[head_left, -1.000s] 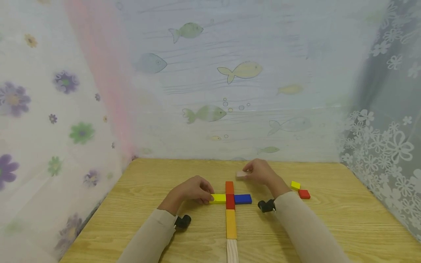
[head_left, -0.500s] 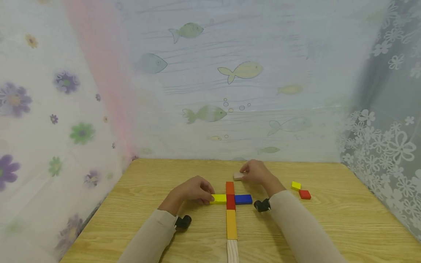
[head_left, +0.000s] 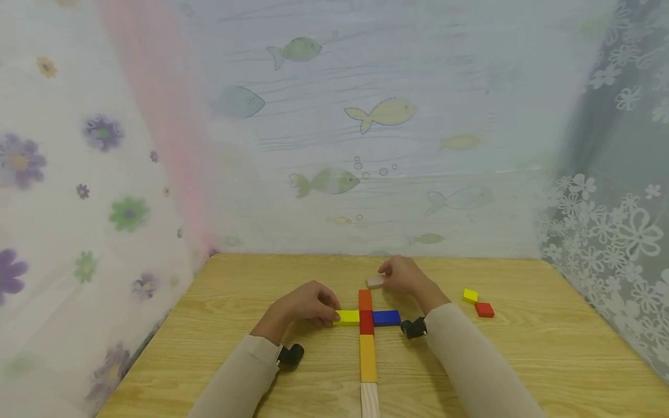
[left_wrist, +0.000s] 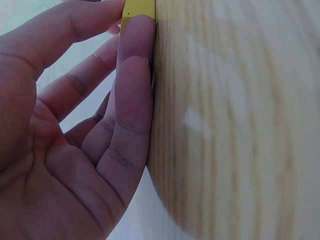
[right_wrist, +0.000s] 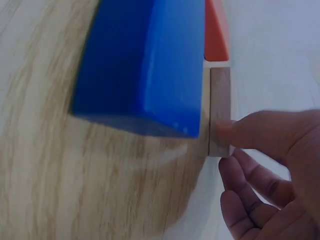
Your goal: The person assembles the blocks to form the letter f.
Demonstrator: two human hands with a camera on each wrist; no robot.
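My left hand (head_left: 312, 303) pinches the outer end of a yellow block (head_left: 348, 317), which lies flat against the left side of a red block (head_left: 366, 321). In the left wrist view, thumb and fingers meet at the yellow block (left_wrist: 139, 8), low by the tabletop. With thumb and fingers, my right hand (head_left: 407, 276) holds a plain wooden block (head_left: 373, 283) just behind and to the right of an orange block (head_left: 364, 300). A blue block (head_left: 387, 318) extends right from the red one. In the right wrist view, the blue block (right_wrist: 145, 65) looms before the wooden block (right_wrist: 220, 110).
An amber block (head_left: 368, 358) and a pale wooden block (head_left: 369, 400) continue the row toward me. Off to the right lie a small yellow block (head_left: 470, 296) and a small red block (head_left: 484, 310). A fish-printed curtain (head_left: 387, 145) hangs behind the table (head_left: 251, 273).
My right hand has shifted left and slightly toward me with the wooden block, bringing it closer to the orange block. The left hand stays on the yellow block.
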